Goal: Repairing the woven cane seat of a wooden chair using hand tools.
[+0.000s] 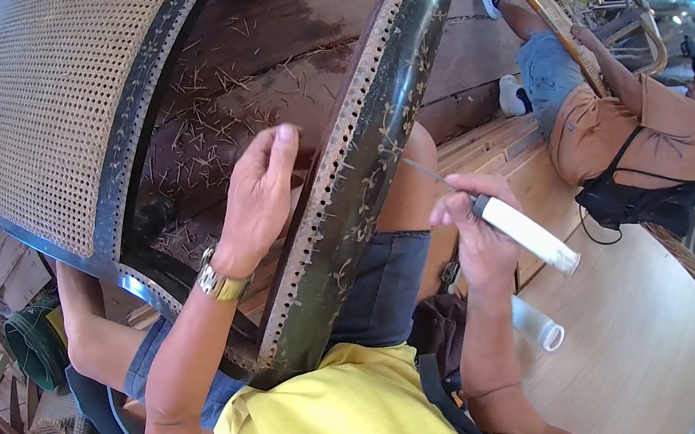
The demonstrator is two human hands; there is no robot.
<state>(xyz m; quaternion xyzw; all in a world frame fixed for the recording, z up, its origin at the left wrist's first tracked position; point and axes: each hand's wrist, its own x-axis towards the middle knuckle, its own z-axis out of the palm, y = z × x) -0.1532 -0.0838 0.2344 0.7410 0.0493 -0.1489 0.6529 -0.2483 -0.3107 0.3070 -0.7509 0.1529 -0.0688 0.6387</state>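
A dark wooden chair frame [401, 88] lies across my lap, its pale inner edge lined with small drilled holes. My right hand [484, 235] grips an awl [528, 235] with a white handle, a dark collar and a thin metal shaft. The shaft points left at the frame's outer side; whether its tip touches the wood I cannot tell. Over the frame's opening, near the holed edge, is my left hand [263, 189], thumb stretched up and nothing visible in it. Its other fingers are partly hidden. Woven cane webbing [51, 66] fills the panel at the left.
Short cane scraps [205, 133] litter the dark floor seen through the opening. At the right, a translucent cylinder [537, 324] lies on a pale board [616, 372]. Another person [628, 135] in an orange-brown shirt sits at the upper right, handling a caned frame [571, 34].
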